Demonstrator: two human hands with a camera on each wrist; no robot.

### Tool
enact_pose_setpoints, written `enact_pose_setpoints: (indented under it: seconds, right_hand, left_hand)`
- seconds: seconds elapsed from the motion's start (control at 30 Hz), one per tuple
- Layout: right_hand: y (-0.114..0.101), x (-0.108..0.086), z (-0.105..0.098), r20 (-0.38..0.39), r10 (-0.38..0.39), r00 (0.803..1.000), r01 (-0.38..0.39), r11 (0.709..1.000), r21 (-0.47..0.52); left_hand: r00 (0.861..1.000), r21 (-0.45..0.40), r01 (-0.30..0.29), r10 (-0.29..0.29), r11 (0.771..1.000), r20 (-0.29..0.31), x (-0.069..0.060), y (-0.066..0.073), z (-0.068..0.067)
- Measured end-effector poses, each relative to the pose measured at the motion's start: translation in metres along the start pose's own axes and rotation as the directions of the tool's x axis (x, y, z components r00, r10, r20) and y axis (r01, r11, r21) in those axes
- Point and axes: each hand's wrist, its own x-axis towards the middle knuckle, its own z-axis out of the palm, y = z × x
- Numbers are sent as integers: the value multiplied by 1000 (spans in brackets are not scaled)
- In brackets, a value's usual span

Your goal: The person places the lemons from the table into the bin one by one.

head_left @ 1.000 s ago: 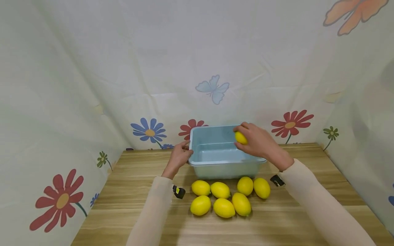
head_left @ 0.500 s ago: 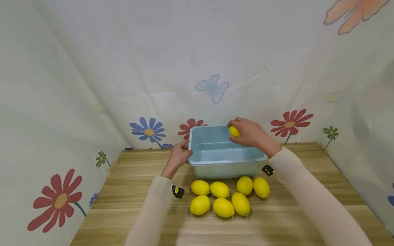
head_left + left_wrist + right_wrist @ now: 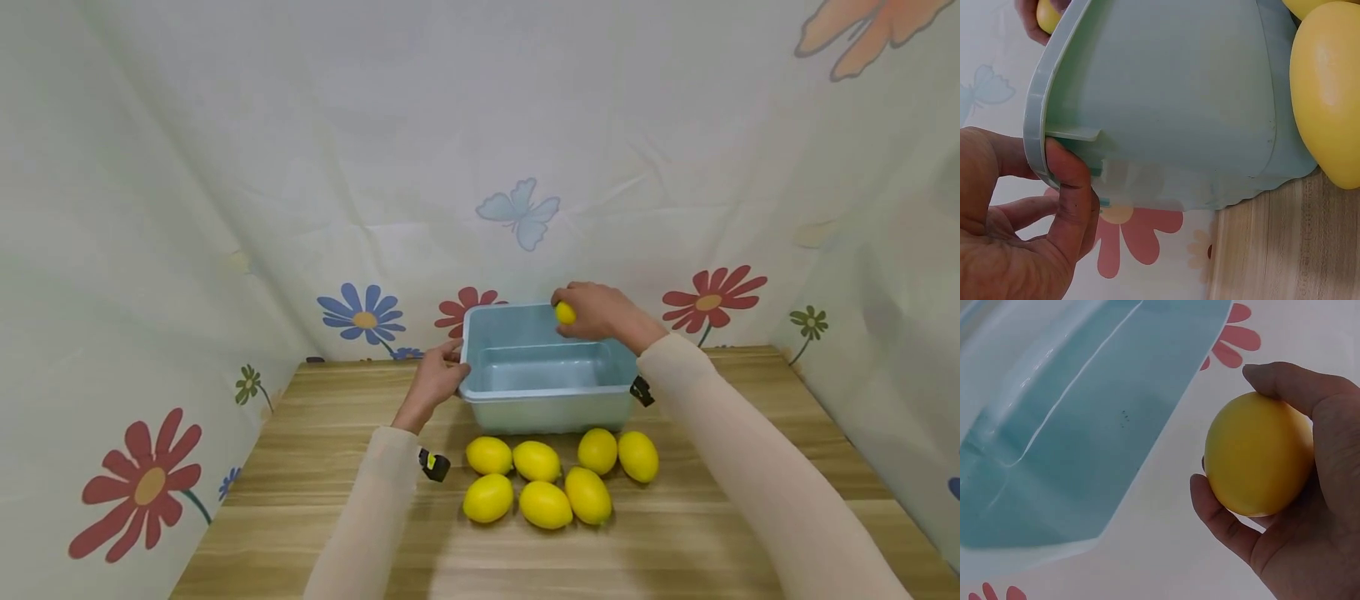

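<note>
A light blue plastic basin (image 3: 555, 412) stands on the wooden table, and nothing lies on the part of its floor that shows. My left hand (image 3: 435, 380) pinches the basin's left rim; in the left wrist view the thumb and fingers (image 3: 1067, 206) close around the lip from both sides. Over the back right of the basin, my right hand (image 3: 600, 312) holds a lemon (image 3: 1259, 454), with thumb and fingers curled round it. Several more lemons (image 3: 546, 505) lie in two loose rows on the table in front of the basin.
The wooden table (image 3: 330, 467) meets a pale curtain (image 3: 420, 150) printed with flowers and a butterfly, which hangs close behind the basin and along both sides. A black wrist strap (image 3: 433, 465) shows at the left sleeve.
My right hand has moved left and up with the lemon, toward the basin's back edge. My left hand keeps its grip on the rim, and the lemons on the table have not moved.
</note>
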Motion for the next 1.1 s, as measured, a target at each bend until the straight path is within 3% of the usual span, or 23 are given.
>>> enact_pose_setpoints:
  seconds: [0.27,0.7,1.1]
  right_hand:
    - [8,14,1,114,38,993,-40,999,20]
    - [18,24,7,224,102,969,-115,992,47]
    - [24,23,12,267,122,956,-136,990,35]
  left_hand:
    - [1000,-9,-7,7,1000,5,2,0,-2]
    - [1000,0,-7,7,1000,5,1,2,0]
    - [1000,14,-11,11,1000,9,2,1,1]
